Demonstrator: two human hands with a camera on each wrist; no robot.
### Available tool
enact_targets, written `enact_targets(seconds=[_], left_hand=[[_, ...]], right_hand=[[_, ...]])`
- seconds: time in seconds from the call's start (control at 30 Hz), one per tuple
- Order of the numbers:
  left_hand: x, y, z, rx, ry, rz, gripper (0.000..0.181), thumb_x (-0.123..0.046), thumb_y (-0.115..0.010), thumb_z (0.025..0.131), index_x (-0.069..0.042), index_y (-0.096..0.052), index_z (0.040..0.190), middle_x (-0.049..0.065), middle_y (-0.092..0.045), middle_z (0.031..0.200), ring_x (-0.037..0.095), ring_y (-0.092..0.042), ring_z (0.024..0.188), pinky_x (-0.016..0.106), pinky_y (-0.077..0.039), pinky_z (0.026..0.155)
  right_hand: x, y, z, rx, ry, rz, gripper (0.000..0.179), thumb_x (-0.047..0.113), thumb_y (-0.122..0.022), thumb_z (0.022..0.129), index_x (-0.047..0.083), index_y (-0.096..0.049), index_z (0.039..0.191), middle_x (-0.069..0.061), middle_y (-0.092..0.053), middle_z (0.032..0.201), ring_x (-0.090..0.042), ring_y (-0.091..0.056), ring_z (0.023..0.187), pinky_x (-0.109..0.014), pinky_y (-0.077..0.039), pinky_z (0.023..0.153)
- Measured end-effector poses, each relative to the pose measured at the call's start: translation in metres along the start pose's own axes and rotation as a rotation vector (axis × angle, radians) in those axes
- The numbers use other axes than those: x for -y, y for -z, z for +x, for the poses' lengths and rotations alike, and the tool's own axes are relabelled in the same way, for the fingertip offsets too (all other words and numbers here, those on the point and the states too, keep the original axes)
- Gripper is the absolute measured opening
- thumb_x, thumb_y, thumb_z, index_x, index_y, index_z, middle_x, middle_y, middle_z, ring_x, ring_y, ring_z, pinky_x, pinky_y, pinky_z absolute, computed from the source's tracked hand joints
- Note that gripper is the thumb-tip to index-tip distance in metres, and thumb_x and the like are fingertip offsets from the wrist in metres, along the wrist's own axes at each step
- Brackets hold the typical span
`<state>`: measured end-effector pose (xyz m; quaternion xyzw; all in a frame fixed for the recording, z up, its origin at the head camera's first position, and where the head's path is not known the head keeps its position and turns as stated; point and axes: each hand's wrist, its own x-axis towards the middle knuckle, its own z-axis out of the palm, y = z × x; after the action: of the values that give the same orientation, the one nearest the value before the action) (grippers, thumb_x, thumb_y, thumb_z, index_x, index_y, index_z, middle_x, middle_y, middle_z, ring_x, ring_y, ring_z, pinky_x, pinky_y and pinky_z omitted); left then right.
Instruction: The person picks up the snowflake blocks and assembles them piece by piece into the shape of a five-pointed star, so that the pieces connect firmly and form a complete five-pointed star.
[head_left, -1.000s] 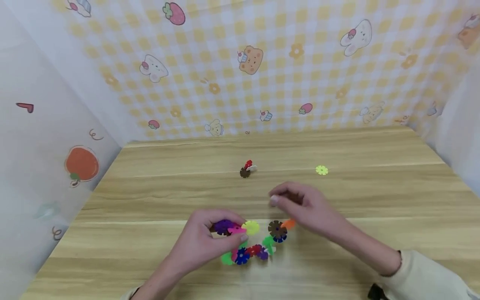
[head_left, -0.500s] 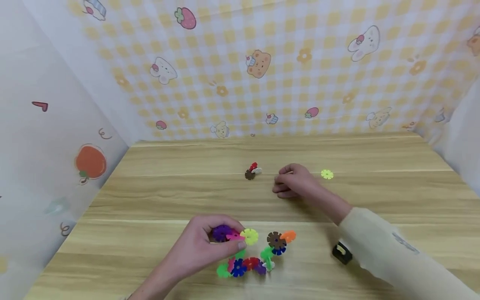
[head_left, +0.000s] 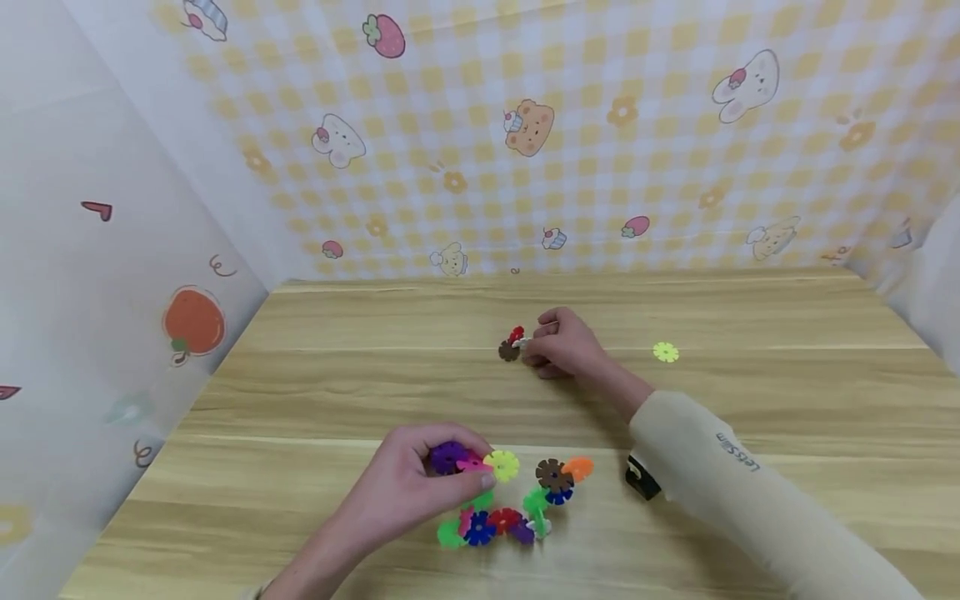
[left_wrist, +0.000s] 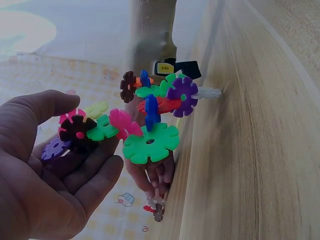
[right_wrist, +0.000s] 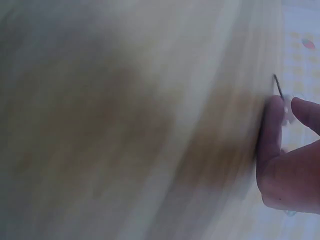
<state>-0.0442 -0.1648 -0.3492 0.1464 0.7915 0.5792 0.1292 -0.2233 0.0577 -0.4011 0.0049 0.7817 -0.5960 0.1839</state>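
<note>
My left hand [head_left: 423, 479] grips one end of a chain of interlocking plastic snowflake discs, thumb and fingers around the purple [head_left: 447, 457] and pink discs beside a yellow disc [head_left: 501, 466]. The chain curves through green, blue [head_left: 479, 528] and red [head_left: 505, 522] discs to a brown disc [head_left: 554, 476] and an orange disc [head_left: 578, 468]. In the left wrist view a large green disc [left_wrist: 151, 143] hangs nearest. Farther back, my right hand [head_left: 566, 346] pinches the white disc [right_wrist: 288, 114] of a small cluster with a brown disc [head_left: 509, 351] and a red disc [head_left: 517, 334].
A single yellow disc [head_left: 665, 352] lies flat on the wood-grain table [head_left: 360, 392], right of my right hand. A black strap piece [head_left: 642, 478] shows under the right sleeve. Behind the table hangs a yellow checked cloth [head_left: 585, 150] with cartoon prints.
My right hand has gone from beside the chain out to the small cluster, its fingertips now at the white disc. My left hand keeps its hold on the chain in nearly the same place.
</note>
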Motion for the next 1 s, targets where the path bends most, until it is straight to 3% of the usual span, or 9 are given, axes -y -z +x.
enact_targets(seconds=[0.2,0.4,0.5,0.6,0.73,0.87,1.0], left_hand=[[0.003,0.0,0.002,-0.017,0.016,-0.006,0.014,-0.019,-0.079,0.089,-0.015,-0.077,0.103,0.004,-0.071,0.087,0.011,-0.06,0.068,0.026,-0.053,0.057],[0.005,0.0,0.005,-0.005,0.01,-0.052,0.015,-0.018,-0.079,0.089,-0.014,-0.077,0.104,0.005,-0.069,0.086,0.009,-0.056,0.066,0.023,-0.049,0.055],[0.005,-0.003,0.006,0.004,-0.035,-0.077,0.014,-0.015,-0.078,0.09,-0.011,-0.077,0.103,0.003,-0.066,0.081,0.007,-0.053,0.064,0.02,-0.046,0.053],[0.006,-0.006,0.005,0.013,-0.108,-0.094,0.013,-0.01,-0.077,0.089,-0.008,-0.076,0.102,0.001,-0.064,0.076,0.004,-0.051,0.061,0.019,-0.044,0.05],[0.005,-0.011,0.004,0.014,-0.176,-0.09,0.012,-0.008,-0.077,0.089,-0.007,-0.076,0.101,0.004,-0.069,0.078,0.004,-0.059,0.063,0.022,-0.051,0.051],[0.002,-0.013,0.003,0.002,-0.193,-0.047,0.01,-0.01,-0.077,0.09,-0.01,-0.076,0.1,0.007,-0.072,0.083,0.007,-0.064,0.066,0.028,-0.056,0.054],[0.002,-0.012,0.004,-0.008,-0.16,-0.026,0.011,-0.014,-0.077,0.09,-0.012,-0.076,0.101,0.004,-0.072,0.082,0.008,-0.064,0.065,0.028,-0.056,0.054]], right_hand=[[-0.007,0.0,-0.012,-0.01,0.007,-0.076,0.019,0.011,-0.061,0.096,-0.001,-0.064,0.11,-0.012,-0.067,0.097,-0.015,-0.063,0.079,-0.026,-0.059,0.064],[-0.019,0.022,-0.039,0.037,-0.044,-0.003,0.021,0.012,-0.052,0.096,-0.003,-0.059,0.109,-0.016,-0.071,0.101,-0.015,-0.072,0.081,-0.033,-0.063,0.069],[-0.028,0.037,-0.053,0.077,-0.033,0.024,0.019,0.01,-0.048,0.097,-0.003,-0.056,0.107,-0.018,-0.07,0.103,-0.017,-0.073,0.083,-0.034,-0.063,0.071],[-0.035,0.052,-0.063,0.086,-0.015,0.036,0.02,0.011,-0.046,0.098,-0.004,-0.053,0.11,-0.018,-0.069,0.105,-0.018,-0.072,0.085,-0.033,-0.063,0.073],[-0.042,0.068,-0.073,0.07,-0.003,0.061,0.032,0.013,-0.045,0.1,-0.008,-0.046,0.123,-0.014,-0.067,0.101,-0.015,-0.068,0.083,-0.028,-0.059,0.07],[-0.047,0.078,-0.084,0.071,0.02,0.096,0.036,0.013,-0.048,0.1,-0.01,-0.048,0.128,-0.006,-0.063,0.098,-0.013,-0.06,0.081,-0.026,-0.053,0.068],[-0.048,0.086,-0.098,0.087,0.088,0.129,0.035,0.013,-0.056,0.101,-0.007,-0.057,0.13,0.0,-0.062,0.101,-0.014,-0.053,0.083,-0.025,-0.05,0.071]])
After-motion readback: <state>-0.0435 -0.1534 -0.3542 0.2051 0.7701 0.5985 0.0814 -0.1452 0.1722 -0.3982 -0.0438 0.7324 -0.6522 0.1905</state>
